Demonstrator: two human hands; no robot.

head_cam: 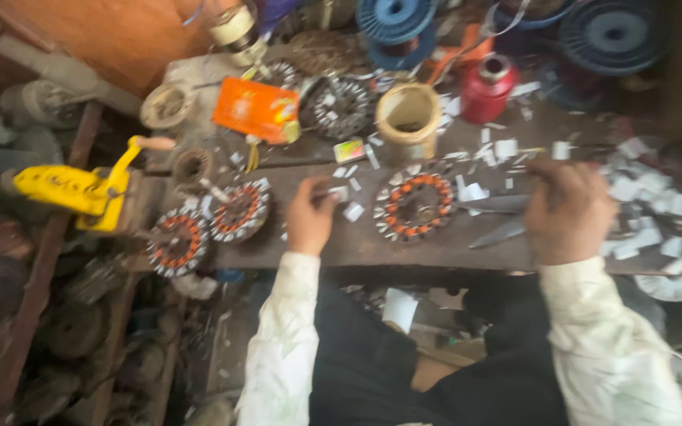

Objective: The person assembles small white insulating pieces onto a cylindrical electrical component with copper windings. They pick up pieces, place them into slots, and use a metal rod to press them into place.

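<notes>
The stator [417, 207], a flat ring with orange windings, lies on the dark surface [372, 244] between the two hands, its axis pointing straight up toward the camera. Being round, it has no long axis in plan. It sits just right of the left hand [310, 216] and well left of the right hand [568, 211], so the left is the nearer.

The left grip is pinched on a small white slip [339, 193], held at the fingertips and pointing right, toward the ring's upper left rim. The slip's long axis runs roughly left to right, though blur makes this hard to be sure of.

The right hand is curled, knuckles up; whether it grasps anything I cannot tell. Two dark blades [501, 217] lie between it and the ring, long axes running left-right, tips toward the stator.

More white slips [641, 193] are scattered to the right. Two other stators [211, 225] lie at the left, beside a yellow tool [80, 189].
</notes>
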